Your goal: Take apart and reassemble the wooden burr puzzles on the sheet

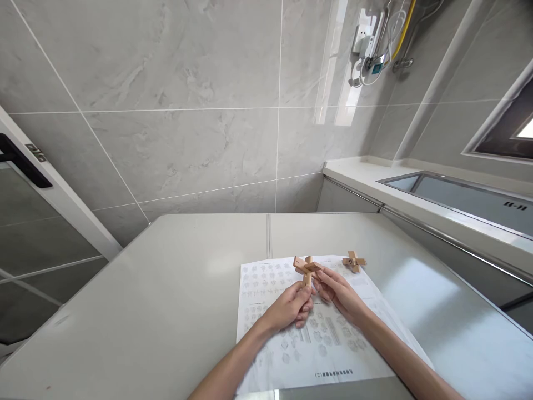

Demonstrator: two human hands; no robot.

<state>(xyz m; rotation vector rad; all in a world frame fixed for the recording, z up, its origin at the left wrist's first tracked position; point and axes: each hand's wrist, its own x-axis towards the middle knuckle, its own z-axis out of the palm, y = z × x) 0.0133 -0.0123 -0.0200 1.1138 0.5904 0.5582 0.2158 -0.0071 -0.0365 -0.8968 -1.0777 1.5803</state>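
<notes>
Above a printed instruction sheet (266, 366), both hands are closed on one wooden burr puzzle (307, 268) of interlocking bars. My left hand (291, 305) grips its lower bar between thumb and fingers. With its fingertips, my right hand (339, 291) pinches a bar on the right side; the fingers hide part of that bar. The bars stick out in several directions. A second wooden burr puzzle (353, 261), cross-shaped with dark marks on it, lies at the sheet's upper right edge, apart from both hands.
The sheet lies on a pale table (187, 311) with a seam across its top. To the right run a white counter (353, 172) and a sink (458, 203). A door with a black handle (25, 161) stands at left. Cables and a socket (360, 39) are on the tiled wall.
</notes>
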